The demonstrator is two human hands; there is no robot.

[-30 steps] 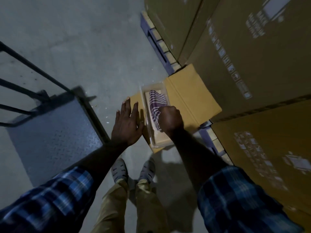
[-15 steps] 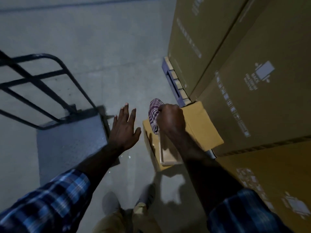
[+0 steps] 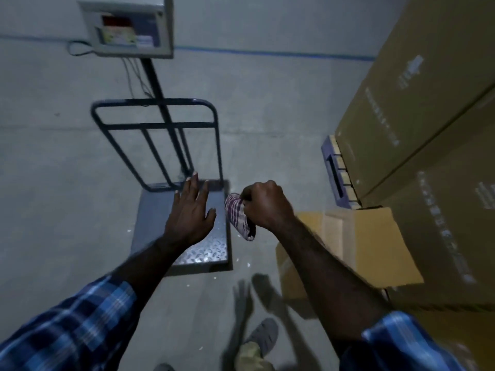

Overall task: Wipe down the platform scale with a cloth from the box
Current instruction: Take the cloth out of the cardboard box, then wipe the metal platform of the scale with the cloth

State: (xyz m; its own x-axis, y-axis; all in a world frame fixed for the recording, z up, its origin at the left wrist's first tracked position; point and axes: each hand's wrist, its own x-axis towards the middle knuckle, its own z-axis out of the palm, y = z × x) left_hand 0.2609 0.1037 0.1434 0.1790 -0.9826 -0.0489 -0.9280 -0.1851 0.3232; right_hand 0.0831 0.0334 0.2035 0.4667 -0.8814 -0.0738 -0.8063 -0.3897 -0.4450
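The platform scale has a grey checker-plate deck (image 3: pixel 158 215) on the floor, a dark tubular back rail (image 3: pixel 158 124) and a display unit (image 3: pixel 128 26) on a post. My right hand (image 3: pixel 263 207) is shut on a bunched red-and-white striped cloth (image 3: pixel 237 216), held in the air just right of the deck's right edge. My left hand (image 3: pixel 191 212) hovers over the deck, fingers spread and holding nothing. The open cardboard box (image 3: pixel 356 242) stands on the floor to the right, partly hidden behind my right forearm.
Tall stacked cartons (image 3: pixel 428 116) on a blue pallet (image 3: pixel 334 170) wall off the right side. Bare concrete floor (image 3: pixel 53 183) lies left of the scale and beyond it. My foot (image 3: pixel 263 336) shows at the bottom.
My right hand lifted the cloth out of the box and carried it left toward the scale. My view swung up and left, bringing the whole scale and its display into sight. My left hand moved over the deck.
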